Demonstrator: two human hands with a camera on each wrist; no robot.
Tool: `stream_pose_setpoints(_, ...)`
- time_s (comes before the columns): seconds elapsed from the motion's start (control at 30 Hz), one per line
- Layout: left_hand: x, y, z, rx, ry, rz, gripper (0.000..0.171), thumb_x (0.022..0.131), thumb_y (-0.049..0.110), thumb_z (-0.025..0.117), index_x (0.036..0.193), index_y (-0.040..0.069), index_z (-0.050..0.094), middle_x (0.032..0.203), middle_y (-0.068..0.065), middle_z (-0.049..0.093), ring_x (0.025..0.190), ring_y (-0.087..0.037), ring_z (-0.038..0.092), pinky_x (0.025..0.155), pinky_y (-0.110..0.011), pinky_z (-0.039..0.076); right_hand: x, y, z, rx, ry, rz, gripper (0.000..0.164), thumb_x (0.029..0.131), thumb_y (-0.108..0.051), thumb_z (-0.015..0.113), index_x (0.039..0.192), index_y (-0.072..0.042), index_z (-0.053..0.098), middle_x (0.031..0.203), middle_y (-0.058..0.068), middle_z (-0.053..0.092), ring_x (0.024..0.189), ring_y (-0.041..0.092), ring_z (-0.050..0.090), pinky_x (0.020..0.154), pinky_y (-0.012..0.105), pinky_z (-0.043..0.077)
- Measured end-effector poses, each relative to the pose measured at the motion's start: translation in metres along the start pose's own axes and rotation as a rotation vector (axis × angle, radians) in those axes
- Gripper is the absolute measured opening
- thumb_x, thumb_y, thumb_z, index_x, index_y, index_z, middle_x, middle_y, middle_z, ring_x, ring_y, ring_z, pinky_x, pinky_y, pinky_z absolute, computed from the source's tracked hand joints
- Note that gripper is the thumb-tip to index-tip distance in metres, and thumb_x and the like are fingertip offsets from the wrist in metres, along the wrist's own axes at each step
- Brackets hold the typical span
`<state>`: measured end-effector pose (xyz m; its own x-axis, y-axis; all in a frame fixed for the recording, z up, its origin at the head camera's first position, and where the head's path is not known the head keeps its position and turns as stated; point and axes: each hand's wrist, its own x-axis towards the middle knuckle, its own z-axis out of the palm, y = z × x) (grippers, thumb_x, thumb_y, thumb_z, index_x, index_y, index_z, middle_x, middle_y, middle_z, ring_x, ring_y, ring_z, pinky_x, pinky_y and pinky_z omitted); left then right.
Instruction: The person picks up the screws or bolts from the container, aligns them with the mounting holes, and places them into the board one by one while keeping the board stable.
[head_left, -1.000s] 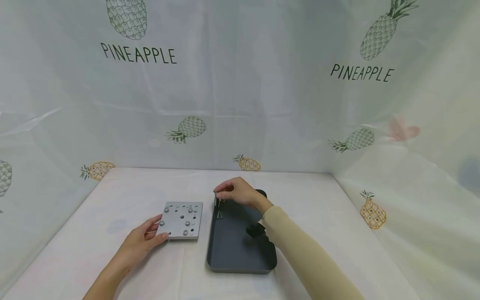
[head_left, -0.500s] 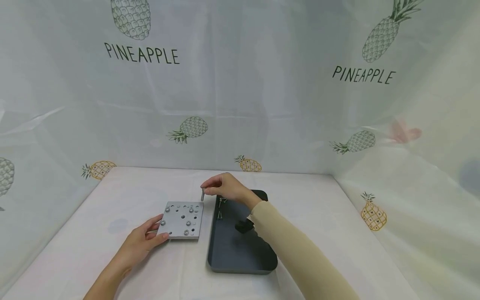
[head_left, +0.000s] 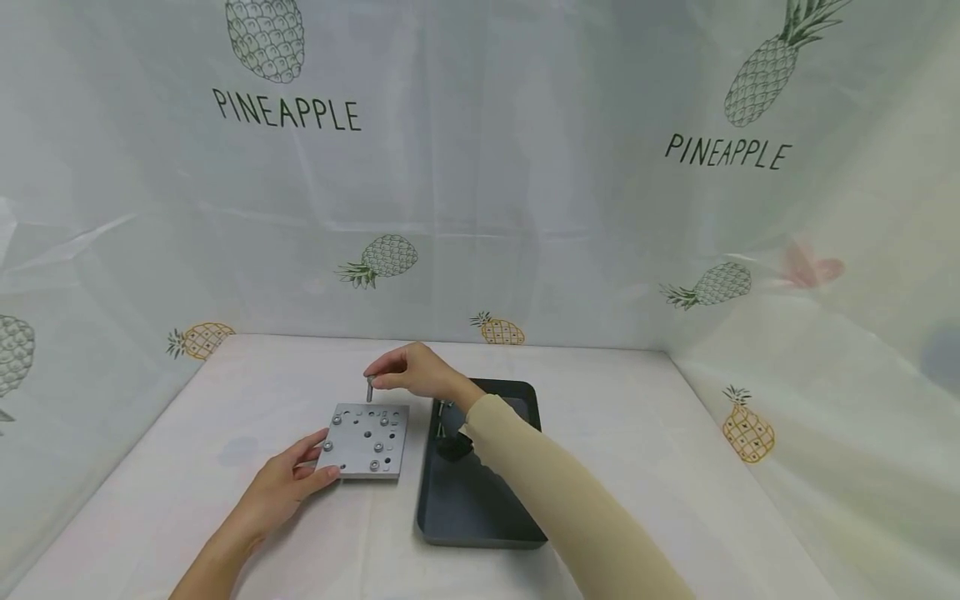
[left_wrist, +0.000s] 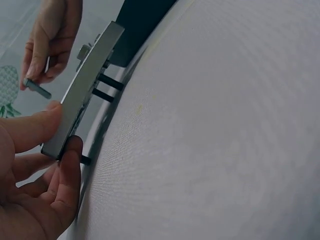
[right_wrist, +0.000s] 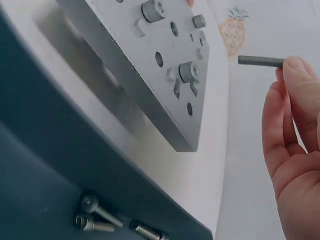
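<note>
A square silvery metal plate (head_left: 352,442) with drilled holes has several socket-head screws (right_wrist: 189,72) standing in it. My left hand (head_left: 288,483) grips its near left corner, thumb on top and fingers beneath. In the left wrist view the plate (left_wrist: 82,95) is held off the table, with screw shanks (left_wrist: 110,81) sticking out below. Just past the plate's far edge, my right hand (head_left: 416,371) pinches one screw (head_left: 370,389) by its head between thumb and fingertips. Its threaded shank (right_wrist: 260,61) points down and touches nothing.
A dark grey tray (head_left: 480,533) stands right of the plate, partly under the right forearm. Loose screws (right_wrist: 97,212) lie along its left side. A black wristband piece (head_left: 453,447) hangs below the right sleeve. A patterned sheet (head_left: 480,167) rises behind the white table (head_left: 637,433).
My right hand has moved left from the tray, carrying the screw to above the plate's far edge. The left hand and plate have stayed in place.
</note>
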<state>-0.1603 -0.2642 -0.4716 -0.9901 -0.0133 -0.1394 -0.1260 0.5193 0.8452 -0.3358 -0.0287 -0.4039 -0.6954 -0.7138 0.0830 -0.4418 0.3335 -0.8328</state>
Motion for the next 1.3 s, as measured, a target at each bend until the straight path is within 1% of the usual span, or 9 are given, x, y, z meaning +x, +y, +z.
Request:
stream_pose_setpoints(0.17,0.000,0.001,-0.001,-0.004,-0.003,0.011,0.087,0.097,0.044,0.078,0.165,0.007,0.037,0.154,-0.030,0.050,0.129,-0.035,0.063,0.107,-0.051,0.050,0.010,0.005,0.005,-0.020,-0.020,-0.027,0.027,0.101,-0.025,0.076,0.124,-0.012,0.080,0.115,-0.016,0.077,0.107,-0.002,0.068,0.095,0.022,0.053)
stream_pose_setpoints(0.27,0.000,0.001,-0.001,-0.004,-0.007,0.012,0.088,0.097,0.044,0.078,0.165,0.006,0.036,0.154,-0.030,0.049,0.128,-0.034,0.064,0.104,-0.047,0.052,0.013,0.004,0.008,0.001,-0.025,-0.031,0.029,0.101,-0.023,0.075,0.126,-0.009,0.079,0.116,-0.014,0.077,0.107,-0.002,0.068,0.096,0.022,0.052)
stream_pose_setpoints(0.4,0.000,0.000,-0.002,-0.008,-0.011,0.009,0.088,0.097,0.044,0.078,0.165,0.006,0.036,0.154,-0.030,0.049,0.128,-0.034,0.064,0.103,-0.046,0.052,0.019,0.003,0.014,0.040,-0.030,-0.038,0.027,0.101,-0.021,0.076,0.125,-0.010,0.079,0.116,-0.013,0.077,0.106,-0.001,0.069,0.095,0.021,0.053)
stream_pose_setpoints(0.63,0.000,0.000,-0.002,-0.019,-0.014,0.011,0.087,0.097,0.043,0.078,0.164,0.005,0.037,0.153,-0.031,0.050,0.125,-0.031,0.066,0.102,-0.045,0.053,0.025,0.003,0.025,0.050,-0.063,-0.038,0.025,0.100,-0.019,0.077,0.123,-0.010,0.080,0.114,-0.014,0.078,0.104,0.000,0.070,0.094,0.019,0.053)
stream_pose_setpoints(0.77,0.001,-0.001,-0.002,-0.015,-0.014,0.015,0.088,0.097,0.044,0.078,0.164,0.005,0.037,0.153,-0.031,0.049,0.125,-0.031,0.066,0.100,-0.042,0.053,0.025,0.002,0.029,0.025,-0.066,-0.036,0.023,0.100,-0.020,0.077,0.121,-0.012,0.081,0.113,-0.015,0.078,0.103,-0.002,0.069,0.093,0.019,0.052)
stream_pose_setpoints(0.9,0.001,-0.001,-0.003,-0.012,-0.017,0.016,0.089,0.097,0.045,0.078,0.165,0.005,0.036,0.153,-0.031,0.049,0.127,-0.033,0.064,0.101,-0.043,0.053,0.026,0.000,0.032,-0.025,-0.069,-0.050,0.020,0.099,-0.020,0.077,0.118,-0.016,0.082,0.113,-0.014,0.078,0.101,-0.003,0.068,0.091,0.018,0.052)
stream_pose_setpoints(1.07,0.000,-0.001,-0.005,-0.011,-0.021,0.020,0.088,0.098,0.044,0.077,0.165,0.005,0.036,0.153,-0.032,0.049,0.129,-0.035,0.064,0.102,-0.044,0.052,0.030,-0.001,0.035,-0.066,-0.069,-0.063,0.019,0.100,-0.019,0.077,0.118,-0.017,0.082,0.114,-0.012,0.078,0.099,-0.003,0.067,0.090,0.016,0.052)
stream_pose_setpoints(1.2,0.000,-0.001,-0.005,-0.021,-0.027,0.021,0.088,0.098,0.043,0.077,0.165,0.004,0.036,0.153,-0.031,0.049,0.128,-0.034,0.064,0.100,-0.041,0.053,0.031,0.000,0.037,-0.085,-0.071,-0.045,0.018,0.099,-0.019,0.077,0.117,-0.018,0.083,0.113,-0.013,0.078,0.098,-0.004,0.067,0.091,0.016,0.052)
stream_pose_setpoints(1.3,0.000,-0.001,-0.004,-0.027,-0.031,0.016,0.088,0.098,0.044,0.077,0.165,0.005,0.035,0.153,-0.031,0.049,0.127,-0.033,0.065,0.101,-0.041,0.053,0.031,0.001,0.039,-0.099,-0.069,-0.027,0.018,0.099,-0.019,0.078,0.116,-0.019,0.083,0.112,-0.014,0.078,0.097,-0.004,0.067,0.090,0.016,0.052)
